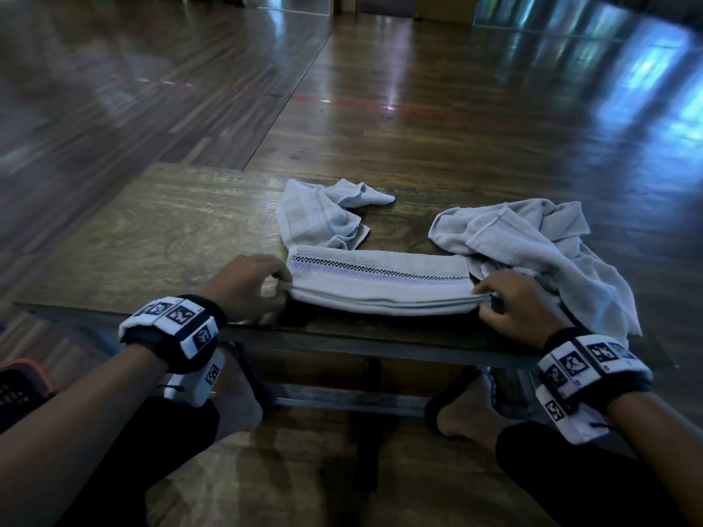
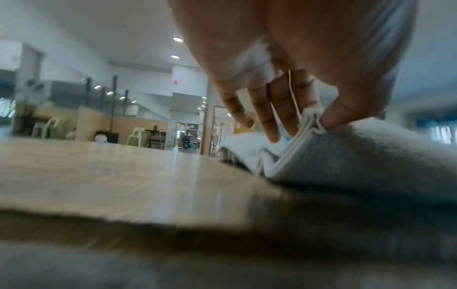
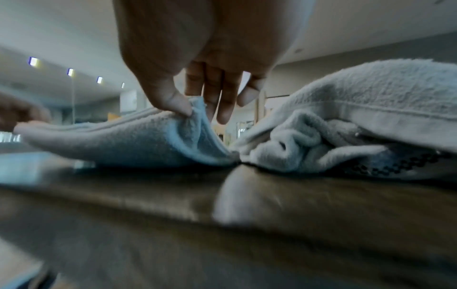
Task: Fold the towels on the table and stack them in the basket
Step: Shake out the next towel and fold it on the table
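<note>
Both hands, left hand [image 1: 249,285] and right hand [image 1: 511,304], pinched the soft, limp towel's [image 1: 380,283] layered near corners, likely the best hold.

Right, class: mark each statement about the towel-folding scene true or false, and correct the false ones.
1. Both hands pinch the folded pale blue towel. True: left hand, right hand.
2. That towel hangs in mid-air. False: it lies on the wooden table.
3. Two crumpled pale towels lie behind it. True.
4. The folded towel is plain. False: it has a checkered and purple band.
5. The basket sits on the table. False: only a dark basket corner shows, lower left, off the table.
</note>
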Motion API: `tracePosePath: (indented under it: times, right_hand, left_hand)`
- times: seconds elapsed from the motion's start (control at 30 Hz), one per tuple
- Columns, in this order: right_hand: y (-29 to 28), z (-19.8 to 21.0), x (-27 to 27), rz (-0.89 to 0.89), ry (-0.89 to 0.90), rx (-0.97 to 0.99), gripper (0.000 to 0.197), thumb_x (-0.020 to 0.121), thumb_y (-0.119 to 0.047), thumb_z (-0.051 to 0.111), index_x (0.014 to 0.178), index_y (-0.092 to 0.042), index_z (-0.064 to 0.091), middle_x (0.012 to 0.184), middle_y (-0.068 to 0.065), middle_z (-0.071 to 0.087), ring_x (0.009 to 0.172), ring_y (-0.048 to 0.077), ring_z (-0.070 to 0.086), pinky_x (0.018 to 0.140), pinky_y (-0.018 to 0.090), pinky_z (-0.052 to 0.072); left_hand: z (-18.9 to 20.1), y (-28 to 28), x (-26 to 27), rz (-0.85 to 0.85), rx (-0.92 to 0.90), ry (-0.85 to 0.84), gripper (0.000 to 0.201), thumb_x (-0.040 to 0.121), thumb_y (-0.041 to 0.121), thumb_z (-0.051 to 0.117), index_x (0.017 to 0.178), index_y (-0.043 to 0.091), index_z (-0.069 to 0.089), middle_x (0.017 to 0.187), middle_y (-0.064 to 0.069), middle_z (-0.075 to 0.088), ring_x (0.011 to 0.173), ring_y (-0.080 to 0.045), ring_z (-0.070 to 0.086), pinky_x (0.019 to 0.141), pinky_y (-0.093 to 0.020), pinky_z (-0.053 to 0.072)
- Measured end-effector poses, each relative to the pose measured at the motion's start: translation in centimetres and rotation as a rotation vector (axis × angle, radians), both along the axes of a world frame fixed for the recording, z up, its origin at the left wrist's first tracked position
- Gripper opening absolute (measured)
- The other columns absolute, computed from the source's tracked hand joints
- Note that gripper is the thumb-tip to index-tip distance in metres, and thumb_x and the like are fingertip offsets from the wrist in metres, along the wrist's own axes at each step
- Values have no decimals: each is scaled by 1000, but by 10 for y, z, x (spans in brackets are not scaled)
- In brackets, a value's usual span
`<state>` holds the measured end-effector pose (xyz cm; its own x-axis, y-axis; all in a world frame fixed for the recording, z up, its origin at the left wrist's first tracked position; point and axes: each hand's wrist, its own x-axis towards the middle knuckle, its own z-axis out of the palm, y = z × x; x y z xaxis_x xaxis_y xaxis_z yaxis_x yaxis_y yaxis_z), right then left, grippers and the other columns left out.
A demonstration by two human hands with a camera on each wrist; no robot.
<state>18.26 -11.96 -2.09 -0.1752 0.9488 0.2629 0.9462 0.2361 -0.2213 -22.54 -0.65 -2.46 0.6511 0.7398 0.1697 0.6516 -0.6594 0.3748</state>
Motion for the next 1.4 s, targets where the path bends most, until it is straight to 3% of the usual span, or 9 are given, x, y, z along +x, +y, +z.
tracePosePath:
  times: [0.13, 0.3, 0.53, 0.73, 0.87, 0.97, 1.07, 1.23, 1.4]
  right_hand:
    - [-5, 39, 3, -83, 337, 21, 15, 79, -7, 66, 92, -14, 63, 79, -7, 60, 73, -1, 56, 68, 8, 44]
    - [-4, 59, 6, -88, 645, -107, 25, 84, -2, 61, 88, -26, 61, 87, -4, 64, 76, 0, 61, 68, 8, 48]
    - [37, 14, 2, -212, 379, -440, 11, 88, -18, 57, 90, -29, 60, 97, 2, 67, 93, 17, 62, 88, 40, 50]
    - [59, 4, -12, -374, 345, -347, 19, 90, -20, 55, 108, -14, 58, 94, 4, 62, 88, 17, 56, 77, 30, 41]
    - [58, 3, -12, -423, 231, -406, 23, 88, -29, 58, 88, -7, 65, 80, 3, 63, 85, 21, 59, 73, 32, 44]
    - [56, -1, -14, -408, 151, -557, 40, 88, -40, 56, 70, -6, 66, 61, -3, 56, 65, 16, 54, 55, 26, 36]
    - [57, -9, -19, -460, 167, -544, 45, 85, -40, 60, 53, -10, 51, 51, 6, 41, 50, 19, 41, 48, 28, 28]
    - [57, -12, -24, -510, 243, -503, 44, 85, -29, 62, 61, 8, 62, 65, 30, 55, 60, 24, 49, 48, 27, 32]
    - [59, -9, -20, -524, 254, -526, 32, 81, -21, 63, 55, -6, 55, 56, 12, 46, 56, 22, 44, 48, 28, 31]
  left_hand:
    - [36, -8, -1, 63, -86, -326, 7, 83, 18, 59, 89, 14, 61, 80, 19, 58, 80, 10, 55, 71, -2, 39]
    - [61, -9, -8, 127, -241, -395, 12, 90, 21, 47, 94, 19, 59, 86, 9, 61, 77, -6, 56, 68, -20, 44]
    - [19, 15, 12, 218, -283, 2, 10, 97, 13, 39, 97, 17, 48, 93, -1, 57, 83, -18, 51, 66, -25, 35]
    - [-6, 39, 28, 429, -186, 7, 19, 94, 16, 40, 109, 12, 51, 114, -15, 58, 99, -30, 54, 86, -40, 44]
    - [0, 12, 60, 393, 38, 59, 35, 91, 23, 45, 124, 11, 49, 127, -13, 51, 117, -30, 46, 100, -45, 36]
    - [-1, -28, 93, 196, 15, 177, 44, 94, 33, 39, 135, 18, 40, 145, -7, 38, 133, -23, 34, 110, -42, 22]
    - [-20, -55, 114, 127, -111, 297, 58, 95, 47, 28, 146, 20, 21, 157, -8, 14, 144, -23, 13, 116, -44, 12]
    - [-55, -59, 117, 160, -79, 379, 74, 85, 64, 2, 148, 26, -1, 159, -6, -6, 146, -24, -7, 118, -46, -1]
    - [-56, -58, 117, 157, -61, 361, 73, 85, 63, 4, 148, 27, 0, 159, -5, -5, 146, -23, -7, 118, -46, -2]
